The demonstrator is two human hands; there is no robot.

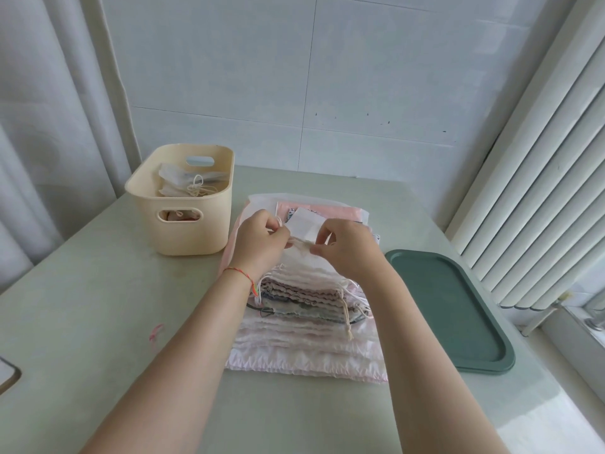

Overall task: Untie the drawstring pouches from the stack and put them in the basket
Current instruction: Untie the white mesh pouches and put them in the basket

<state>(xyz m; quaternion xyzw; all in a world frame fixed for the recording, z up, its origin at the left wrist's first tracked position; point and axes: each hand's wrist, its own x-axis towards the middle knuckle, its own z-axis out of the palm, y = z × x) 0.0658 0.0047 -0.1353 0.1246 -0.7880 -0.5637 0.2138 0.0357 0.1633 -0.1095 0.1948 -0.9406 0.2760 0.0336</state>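
Observation:
A stack of drawstring pouches (304, 326), white, pink and patterned, lies on the table in front of me. Above its far part I hold a small white pouch (304, 226) between both hands. My left hand (262, 239) pinches its gathered neck and cord on the left. My right hand (347, 249) pinches the same neck on the right. The cream plastic basket (183, 231) stands to the left of the stack, with a few white pouches (183, 183) and their cords inside.
A dark green tray (458, 316) lies right of the stack. A small pink scrap (155, 332) sits on the pale table at the left. White curtains hang left, a ribbed radiator stands right, and a tiled wall runs behind the table.

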